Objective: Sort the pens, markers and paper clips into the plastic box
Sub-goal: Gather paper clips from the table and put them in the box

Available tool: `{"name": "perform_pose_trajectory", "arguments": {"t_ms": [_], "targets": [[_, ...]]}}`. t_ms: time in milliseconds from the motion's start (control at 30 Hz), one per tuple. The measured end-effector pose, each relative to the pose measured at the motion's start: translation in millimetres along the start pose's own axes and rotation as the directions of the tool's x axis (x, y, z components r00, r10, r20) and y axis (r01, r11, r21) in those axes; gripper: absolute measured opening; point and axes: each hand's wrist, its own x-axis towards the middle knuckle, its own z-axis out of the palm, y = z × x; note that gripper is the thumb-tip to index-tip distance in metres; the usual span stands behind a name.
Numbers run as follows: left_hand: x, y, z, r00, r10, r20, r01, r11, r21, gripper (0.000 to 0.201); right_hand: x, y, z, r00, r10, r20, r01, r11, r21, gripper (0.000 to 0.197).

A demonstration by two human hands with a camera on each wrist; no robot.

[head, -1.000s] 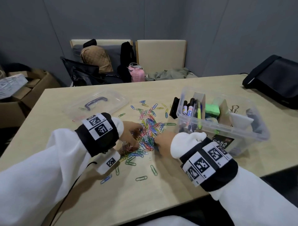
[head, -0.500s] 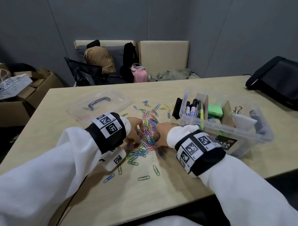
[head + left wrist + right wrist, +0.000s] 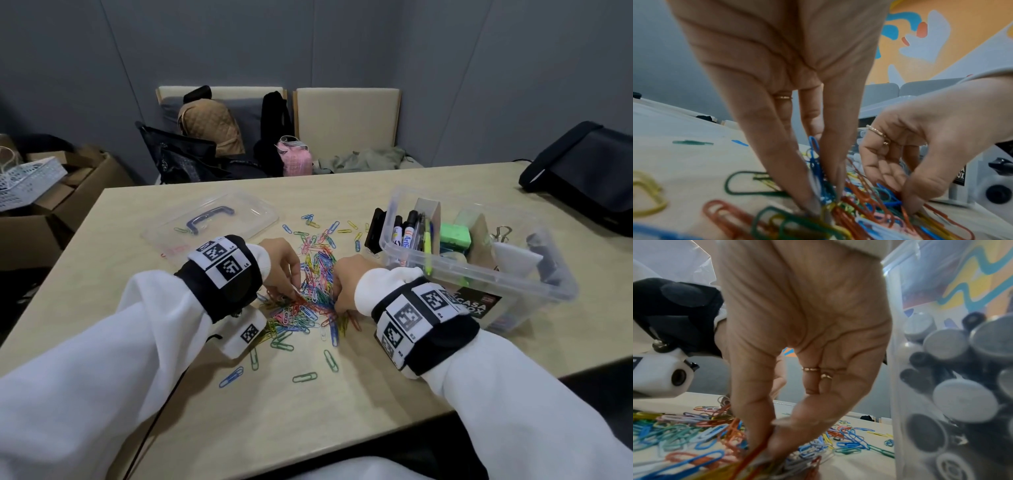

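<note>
A heap of coloured paper clips (image 3: pixel 317 274) lies on the table's middle. My left hand (image 3: pixel 284 267) reaches into its left side, and in the left wrist view its fingertips (image 3: pixel 813 206) pinch a bunch of paper clips (image 3: pixel 818 175). On the heap's right side my right hand (image 3: pixel 346 281) has thumb and fingers (image 3: pixel 781 439) pinched on several paper clips (image 3: pixel 754 456). The clear plastic box (image 3: pixel 513 284) stands to the right, with markers and pens (image 3: pixel 409 233) upright in its left compartment.
The box's clear lid (image 3: pixel 212 222) with a blue handle lies at the far left. Loose clips (image 3: pixel 305 377) are scattered toward the near edge. A black clip (image 3: pixel 373 228) leans outside the box. A black bag (image 3: pixel 582 171) sits on the far right; chairs with bags stand behind.
Both hands moved closer together into the heap and now pinch clips. The right hand slid left and forward, away from the near edge.
</note>
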Motion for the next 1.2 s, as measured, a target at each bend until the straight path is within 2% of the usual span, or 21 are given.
{"name": "perform_pose_trajectory", "arguments": {"t_ms": [133, 400, 533, 800, 900, 1033, 1200], "targets": [[-4.5, -0.6, -3.9, 0.999, 0.032, -0.029, -0.034, 0.998, -0.050, 0.011, -1.3, 0.8, 0.4, 0.997, 0.018, -0.081, -0.010, 0.995, 0.098, 0.015], [-17.4, -0.2, -13.4, 0.990, 0.118, -0.079, -0.134, 0.960, -0.245, 0.008, -21.9, 8.9, 1.3, 0.961, -0.047, -0.271, 0.111, 0.968, 0.223, 0.006], [-26.2, 5.6, -21.6, 0.973, 0.194, -0.128, -0.225, 0.923, -0.312, 0.007, -38.1, 17.1, -5.6, 0.935, -0.045, -0.353, 0.156, 0.944, 0.292, 0.006], [-28.9, 32.9, -40.4, 0.942, 0.278, -0.188, -0.332, 0.850, -0.409, 0.008, -64.9, 43.4, -30.7, 0.850, 0.028, -0.526, 0.232, 0.877, 0.421, 0.010], [-27.3, 45.0, -47.3, 0.929, 0.298, -0.221, -0.365, 0.844, -0.394, 0.012, -71.8, 54.6, -42.0, 0.826, 0.075, -0.558, 0.249, 0.841, 0.481, 0.005], [-30.1, 66.5, -51.7, 0.909, 0.348, -0.228, -0.414, 0.811, -0.413, 0.007, -84.9, 75.6, -61.2, 0.792, 0.133, -0.595, 0.266, 0.803, 0.533, 0.004], [-22.9, 102.3, -50.1, 0.870, 0.427, -0.246, -0.492, 0.781, -0.384, 0.008, -101.0, 117.1, -81.0, 0.750, 0.249, -0.613, 0.270, 0.731, 0.627, 0.011]]}}
